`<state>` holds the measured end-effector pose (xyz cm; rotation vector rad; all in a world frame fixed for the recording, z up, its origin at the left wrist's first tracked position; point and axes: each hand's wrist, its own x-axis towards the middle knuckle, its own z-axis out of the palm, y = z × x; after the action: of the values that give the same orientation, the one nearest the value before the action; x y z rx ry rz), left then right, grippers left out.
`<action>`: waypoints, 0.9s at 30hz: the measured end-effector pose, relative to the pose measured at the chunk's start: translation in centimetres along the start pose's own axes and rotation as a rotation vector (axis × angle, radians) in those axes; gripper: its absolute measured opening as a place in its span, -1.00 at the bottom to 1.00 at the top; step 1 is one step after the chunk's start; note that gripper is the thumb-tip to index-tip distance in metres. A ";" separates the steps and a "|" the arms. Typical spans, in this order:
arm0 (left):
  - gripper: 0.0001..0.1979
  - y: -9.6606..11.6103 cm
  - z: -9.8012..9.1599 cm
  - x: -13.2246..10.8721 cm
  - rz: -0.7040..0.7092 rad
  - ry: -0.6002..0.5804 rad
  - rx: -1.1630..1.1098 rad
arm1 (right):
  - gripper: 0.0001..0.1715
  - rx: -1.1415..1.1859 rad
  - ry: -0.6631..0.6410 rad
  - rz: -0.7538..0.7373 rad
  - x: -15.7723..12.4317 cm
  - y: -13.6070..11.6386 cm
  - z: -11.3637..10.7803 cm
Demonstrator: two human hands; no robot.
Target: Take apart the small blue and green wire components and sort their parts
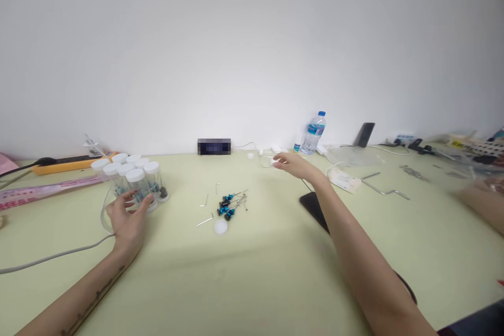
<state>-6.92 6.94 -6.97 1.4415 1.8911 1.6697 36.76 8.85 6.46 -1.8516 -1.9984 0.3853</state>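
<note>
My left hand point(128, 220) has its thumb and fingers curled round the lower part of a clear tube point(138, 185) with a white lid, at the front of a cluster of similar lidded tubes point(120, 181). Blue-and-dark parts show inside them. Farther back, my right hand point(291, 164) reaches across, its fingertips closed at the white end of a clear tube point(266, 159) lying on the table. Between my hands lie several small blue-and-black screwdrivers point(228, 210) with thin shafts, a round white lid point(221, 227) and small hex keys point(205, 220).
A dark phone point(314, 207) lies under my right forearm. Behind stand a water bottle point(315, 134), a small clock-like display point(213, 147) and another phone point(366, 135). A bent metal rod point(384, 189) lies right, near another person's arm point(482, 202). A grey cable point(59, 257) crosses left.
</note>
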 end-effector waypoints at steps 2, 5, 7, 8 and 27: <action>-0.50 0.8 -0.2 -0.5 -0.005 0.081 -0.040 | -0.67 0.025 -0.060 -0.081 -0.8 -2.6 1.1; -0.58 2.7 -0.6 -2.6 0.150 0.057 -0.213 | -0.67 0.135 -0.121 -0.247 -2.9 -6.9 3.1; -0.66 3.9 -0.9 -4.8 0.184 -0.174 -0.310 | -0.58 0.287 -0.213 -0.340 -4.8 -9.8 4.5; -0.70 4.3 -1.0 -6.0 0.197 -0.296 -0.299 | -0.53 0.356 -0.258 -0.362 -5.9 -11.1 5.2; -0.78 6.9 -1.2 -8.6 -0.065 -0.823 -0.370 | -0.71 0.427 -0.081 -0.437 -7.4 -14.1 8.0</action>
<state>-0.12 -1.43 -4.21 1.5413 1.0986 1.0526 20.94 0.65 5.03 -1.1259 -2.0977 0.6963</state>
